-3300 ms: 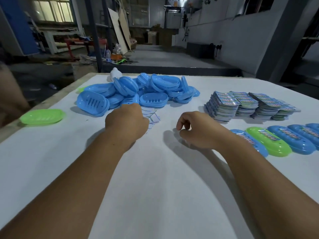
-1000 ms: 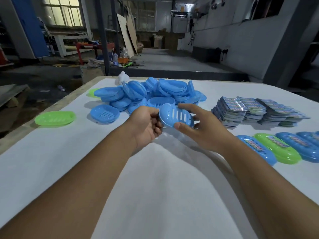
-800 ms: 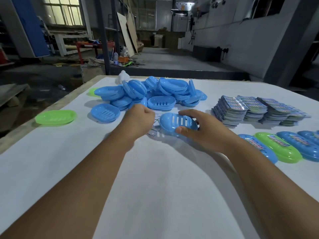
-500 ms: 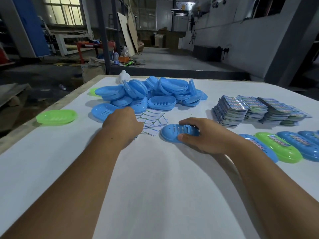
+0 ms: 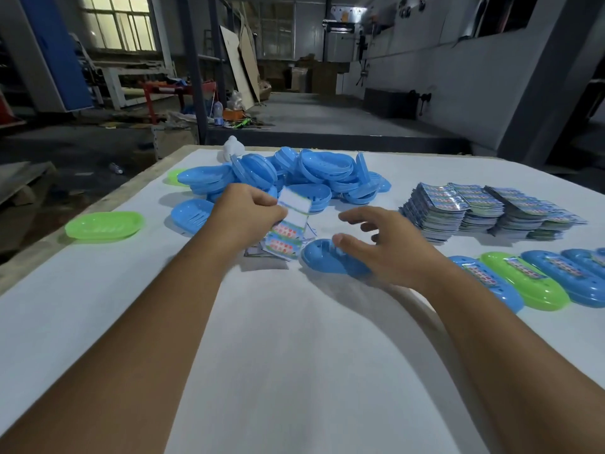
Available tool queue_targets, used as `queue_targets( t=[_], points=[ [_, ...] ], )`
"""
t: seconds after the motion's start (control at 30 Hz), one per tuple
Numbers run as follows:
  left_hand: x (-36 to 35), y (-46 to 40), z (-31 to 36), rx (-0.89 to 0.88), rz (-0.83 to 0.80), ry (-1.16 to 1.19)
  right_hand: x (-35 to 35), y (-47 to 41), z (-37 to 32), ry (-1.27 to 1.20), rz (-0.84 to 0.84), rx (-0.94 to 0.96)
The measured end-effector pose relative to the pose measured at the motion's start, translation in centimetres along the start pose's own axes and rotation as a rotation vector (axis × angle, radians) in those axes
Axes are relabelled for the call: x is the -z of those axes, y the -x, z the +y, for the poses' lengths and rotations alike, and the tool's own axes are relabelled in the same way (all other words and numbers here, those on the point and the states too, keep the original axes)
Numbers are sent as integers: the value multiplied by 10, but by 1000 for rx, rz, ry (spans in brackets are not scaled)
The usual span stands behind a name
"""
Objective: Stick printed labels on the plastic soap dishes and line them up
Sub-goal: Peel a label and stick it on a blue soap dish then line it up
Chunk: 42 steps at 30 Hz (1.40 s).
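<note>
Two hands are working over the tabletop (image 5: 294, 371); the left hand (image 5: 244, 216) is pinching a label strip (image 5: 294, 217) just left of the blue soap dish (image 5: 327, 262); the right hand (image 5: 383, 244), fingers spread, is hovering over that dish, nearer it.

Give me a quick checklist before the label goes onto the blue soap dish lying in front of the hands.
1. Label in hand: ok. The left hand pinches a label strip, lifted off the loose labels.
2. Single label peeled off: cannot tell; several printed panels hang from the strip.
3. Target dish placed: ok. The blue soap dish lies on the table, slotted side up.
4. Dish steadied: not ok. The right hand hovers open above it, fingers spread.
5. Room in the row: ok. Bare table lies left of the labelled dishes.
</note>
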<state>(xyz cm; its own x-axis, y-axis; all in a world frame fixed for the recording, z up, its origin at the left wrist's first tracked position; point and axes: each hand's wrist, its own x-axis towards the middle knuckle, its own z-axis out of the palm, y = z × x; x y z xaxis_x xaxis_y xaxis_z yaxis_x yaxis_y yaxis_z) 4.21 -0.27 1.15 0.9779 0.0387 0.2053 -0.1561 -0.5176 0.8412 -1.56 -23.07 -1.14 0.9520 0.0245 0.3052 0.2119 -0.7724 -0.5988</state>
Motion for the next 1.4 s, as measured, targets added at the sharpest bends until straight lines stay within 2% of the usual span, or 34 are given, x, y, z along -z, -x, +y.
queue_targets(
  t=[0.07,0.17,0.23,0.43,0.8,0.87,0.97,1.2,1.4],
  points=[
    [-5,5,6,-26,-58,172,-2,-2,-4,-174,54,-21],
    [-16,12,10,-37,-163,261,-3,-5,-9,-465,-5,-60],
    [-21,14,11,-27,-207,292,-3,-5,-10,-517,-21,-44],
    [-25,14,13,8,-210,275,-1,-8,-6,-530,76,-107],
    [-27,17,14,-16,-223,219,-2,-11,-2,-520,65,-143],
    [-26,18,14,-19,-246,239,-3,-11,0,-442,112,-151],
    [-26,20,14,-22,-294,272,-2,-10,2,-190,218,-138],
    [-30,23,13,-77,-327,282,-3,-2,-6,-288,49,-25],
    [-37,21,11,-74,-268,289,-4,-6,-4,-248,83,-52]
  ],
)
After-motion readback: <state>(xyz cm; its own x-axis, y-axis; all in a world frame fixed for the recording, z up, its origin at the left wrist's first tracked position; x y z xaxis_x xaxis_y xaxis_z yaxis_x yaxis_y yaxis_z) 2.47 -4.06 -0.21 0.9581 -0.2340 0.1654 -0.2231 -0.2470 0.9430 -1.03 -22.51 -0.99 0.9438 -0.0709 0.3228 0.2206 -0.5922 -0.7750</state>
